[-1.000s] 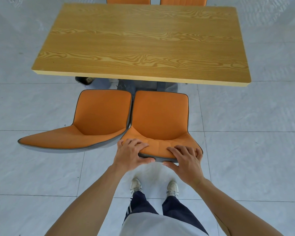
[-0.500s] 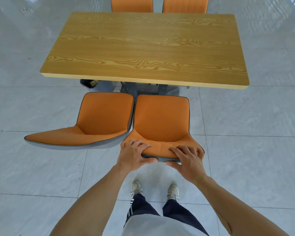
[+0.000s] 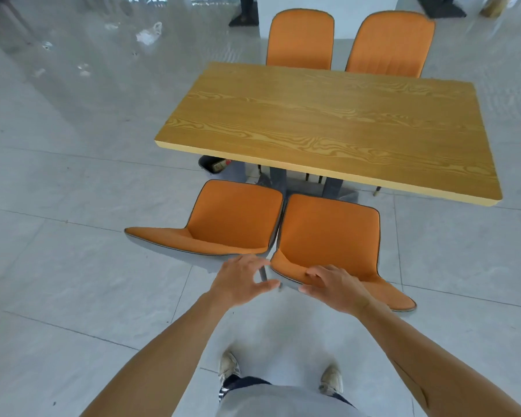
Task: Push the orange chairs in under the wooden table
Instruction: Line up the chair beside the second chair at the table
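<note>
The wooden table (image 3: 328, 121) stands ahead of me. Two orange chairs sit side by side at its near edge, seats out from under the top. My right hand (image 3: 334, 285) grips the top of the backrest of the right chair (image 3: 328, 236), fingers over the front and thumb behind. My left hand (image 3: 242, 279) hovers open in the gap between the two backrests, off the chair, close to the left chair (image 3: 232, 221). Two more orange chairs (image 3: 301, 40) (image 3: 388, 46) stand tucked at the table's far side.
A dark bin (image 3: 212, 165) sits on the floor under the table's near left corner, beside the grey table legs (image 3: 278, 179). Scraps of litter (image 3: 149, 33) lie on the grey tiled floor far left. Dark furniture bases (image 3: 244, 13) stand at the back.
My left hand has come off the right chair's backrest and opened. My view has swung left and lifted, so the table and chairs now sit to the right.
</note>
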### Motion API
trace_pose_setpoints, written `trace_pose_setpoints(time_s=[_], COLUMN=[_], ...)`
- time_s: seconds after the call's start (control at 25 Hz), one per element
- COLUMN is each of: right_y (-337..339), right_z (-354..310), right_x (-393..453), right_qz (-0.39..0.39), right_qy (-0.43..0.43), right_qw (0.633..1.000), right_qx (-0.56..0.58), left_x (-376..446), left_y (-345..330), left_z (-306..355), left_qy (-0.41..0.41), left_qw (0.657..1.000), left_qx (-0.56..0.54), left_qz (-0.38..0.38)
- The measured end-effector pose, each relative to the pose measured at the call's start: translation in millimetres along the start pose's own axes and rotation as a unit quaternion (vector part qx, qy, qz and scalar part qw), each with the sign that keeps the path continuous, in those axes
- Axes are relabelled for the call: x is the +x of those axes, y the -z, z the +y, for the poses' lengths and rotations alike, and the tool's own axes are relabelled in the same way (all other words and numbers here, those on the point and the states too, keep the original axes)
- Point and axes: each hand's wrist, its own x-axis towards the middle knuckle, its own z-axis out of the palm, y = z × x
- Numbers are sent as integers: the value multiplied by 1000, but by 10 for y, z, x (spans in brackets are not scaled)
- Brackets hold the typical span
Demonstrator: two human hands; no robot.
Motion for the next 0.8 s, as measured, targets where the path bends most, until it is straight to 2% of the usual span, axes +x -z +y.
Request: trace_pose_setpoints(time_s=[0.16, 0.4, 0.6, 0.8], right_y=[-115, -298, -362, -380], right_z=[-820, -1739, -1959, -2002], right_x=[393, 765, 940, 1182], right_qz=[22, 95, 101, 74], right_qy=[35, 62, 60, 38], right_qw=[999, 993, 993, 996], right_qx=[19, 27, 26, 29], left_x=[-300, -485, -268, -15], left_y=[439, 743, 877, 974], left_z=[-769, -1746, -2201, -2426], left_qy=[11, 32, 27, 49], left_qw=[999, 997, 997, 998], left_qx=[-16, -5, 4, 41], left_qz=[50, 70, 71, 9])
